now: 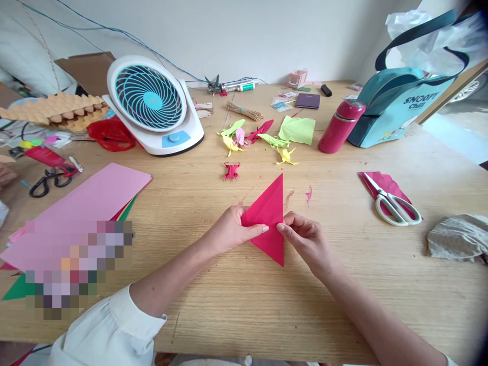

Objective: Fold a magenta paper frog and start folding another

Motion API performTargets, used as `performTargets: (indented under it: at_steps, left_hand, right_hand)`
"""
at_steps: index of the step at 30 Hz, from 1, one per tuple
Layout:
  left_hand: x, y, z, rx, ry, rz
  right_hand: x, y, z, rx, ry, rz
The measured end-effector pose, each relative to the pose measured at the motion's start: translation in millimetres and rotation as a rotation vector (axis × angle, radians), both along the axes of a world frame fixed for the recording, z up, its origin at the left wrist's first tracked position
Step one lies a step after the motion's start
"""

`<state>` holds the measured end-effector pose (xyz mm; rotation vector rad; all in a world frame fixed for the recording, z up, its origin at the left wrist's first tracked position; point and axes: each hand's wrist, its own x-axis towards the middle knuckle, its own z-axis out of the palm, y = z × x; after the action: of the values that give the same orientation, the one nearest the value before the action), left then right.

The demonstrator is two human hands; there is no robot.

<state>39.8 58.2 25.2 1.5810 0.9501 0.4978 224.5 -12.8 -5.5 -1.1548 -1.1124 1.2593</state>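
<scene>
A red sheet of paper [269, 206], folded into a triangle, is held up over the table, its long straight edge toward the right. My left hand [238, 229] grips it from the left, thumb flat on the front and the other fingers hidden behind. At the middle of the long edge, my right hand [305, 236] pinches the paper between thumb and fingers. Just beyond lies a small red folded paper frog [231, 171]. Behind it are several folded paper figures in yellow, green, pink and red, among them a yellow one [286, 156].
White-handled scissors [392, 203] rest on red paper at the right. A red flask [342, 125] and a blue bag [396, 107] stand behind. At the left are a white fan [152, 107], coloured paper sheets [102, 190] and black-handled scissors [48, 183]. Part of another person's hand [5, 175] shows at the left edge.
</scene>
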Motion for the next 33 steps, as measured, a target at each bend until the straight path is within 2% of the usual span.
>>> performTargets:
  at_steps: [6,11,15,18,23,29,33]
  left_hand:
    - [2,-2,-1.7,0.014,-0.029,0.006]
    - [3,-6,3.1,0.068,-0.029,0.001]
    - [0,-4,6.5,-0.095,-0.083,-0.016]
    - [-4,2,5.0,-0.239,-0.146,0.053]
    - [-9,13,3.5,-0.294,-0.216,0.158]
    - [-11,15,8.7,-0.372,-0.293,0.185]
    - [-11,15,7.8,-0.384,-0.310,0.216]
  right_hand:
    - [1,-1,-6.3,0.085,-0.115,0.014]
    - [-2,-4,-1.5,0.179,-0.213,-0.052]
    - [-2,-2,-1.3,0.021,-0.070,0.022]
    - [-1,-1,-5.6,-0.102,0.039,0.086]
    - [-2,-1,-7.1,-0.099,0.041,0.105]
    - [-2,-1,1.3,-0.108,0.031,0.134]
    - [-4,-1,-4.3,-0.123,0.099,0.176]
